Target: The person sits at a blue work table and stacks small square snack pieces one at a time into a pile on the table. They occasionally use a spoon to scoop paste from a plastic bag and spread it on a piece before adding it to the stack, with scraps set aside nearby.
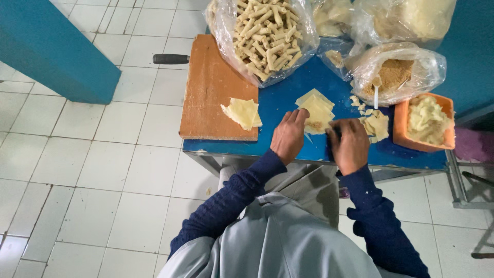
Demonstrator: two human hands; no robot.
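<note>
On the blue table (280, 98) lies a stack of pale square dough sheets (316, 110), the top one with a bit of filling on it. My left hand (288, 136) rests on the stack's near left edge with its fingers bent over the sheet. Beside it, my right hand (351, 144) presses on the stack's near right edge; whether it grips a small dark thing under its fingers is unclear. Both hands touch the top sheet.
A wooden board (211, 95) at the table's left carries a few folded dough sheets (243, 113). Behind stand a clear bag of rolled sticks (265, 33), a bag of brown crumbs (393, 72), other plastic bags, an orange tub of filling (424, 123) and dough scraps (375, 123). Tiled floor lies to the left.
</note>
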